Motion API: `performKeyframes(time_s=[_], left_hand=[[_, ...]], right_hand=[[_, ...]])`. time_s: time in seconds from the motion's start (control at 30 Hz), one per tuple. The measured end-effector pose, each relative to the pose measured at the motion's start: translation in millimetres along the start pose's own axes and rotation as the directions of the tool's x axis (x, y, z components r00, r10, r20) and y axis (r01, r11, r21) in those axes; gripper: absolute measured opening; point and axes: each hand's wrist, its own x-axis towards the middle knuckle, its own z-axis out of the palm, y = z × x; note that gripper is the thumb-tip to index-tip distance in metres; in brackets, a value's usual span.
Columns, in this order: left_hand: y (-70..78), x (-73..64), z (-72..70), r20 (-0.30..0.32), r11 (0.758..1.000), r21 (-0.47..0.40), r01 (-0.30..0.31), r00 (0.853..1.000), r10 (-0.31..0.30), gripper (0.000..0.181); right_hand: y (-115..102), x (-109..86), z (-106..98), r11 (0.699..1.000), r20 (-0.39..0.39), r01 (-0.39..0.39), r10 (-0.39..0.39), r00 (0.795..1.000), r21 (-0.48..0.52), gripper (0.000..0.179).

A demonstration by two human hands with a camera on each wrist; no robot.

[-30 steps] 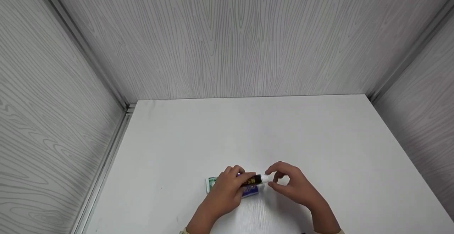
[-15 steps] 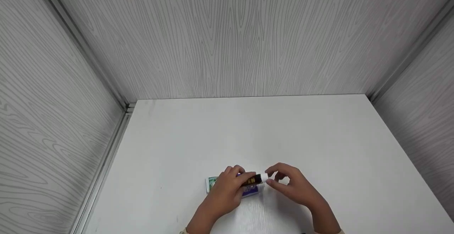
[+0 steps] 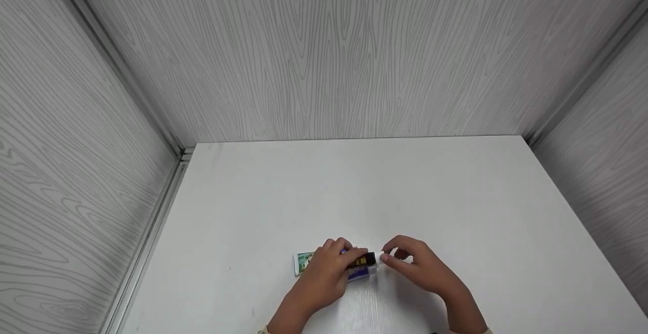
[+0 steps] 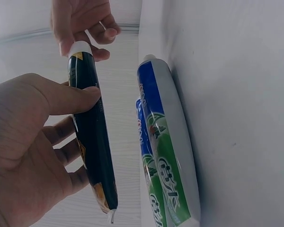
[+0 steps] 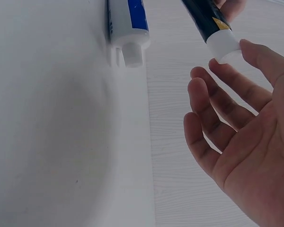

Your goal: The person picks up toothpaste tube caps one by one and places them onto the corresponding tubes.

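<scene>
A black toothpaste tube (image 4: pixel 92 137) with gold patches is gripped between the thumb and fingers of my left hand (image 3: pixel 324 276). Its white cap (image 5: pixel 223 45) points right, where the thumb and index fingertip of my right hand (image 3: pixel 417 263) pinch it; the other right fingers are loosely bent. Below the held tube, a white, blue and green toothpaste tube (image 4: pixel 168 142) lies on the table beside a second similar tube (image 4: pixel 149 172). From the head camera, my left hand covers much of this pair, leaving a green end and a blue end showing.
The white tabletop (image 3: pixel 253 197) stretches ahead and to both sides of the hands. A grey wood-grain panel (image 3: pixel 324 55) stands along its back edge. Similar panels rise at the left (image 3: pixel 76 172) and right (image 3: pixel 602 172).
My right thumb and index finger have closed in from a wider spread onto the cap. My left hand and the black tube have shifted very slightly right and nearer to me.
</scene>
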Motion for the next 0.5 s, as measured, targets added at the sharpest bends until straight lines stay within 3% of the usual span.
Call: performKeyframes(time_s=[0.5], left_hand=[[1.4, 0.1, 1.0, -0.006, 1.000, -0.003, -0.023, 1.000, 0.022, 0.041]], right_hand=[[3.2, 3.9, -2.0, 0.999, 0.019, -0.031, 0.032, 0.999, -0.017, 0.025]])
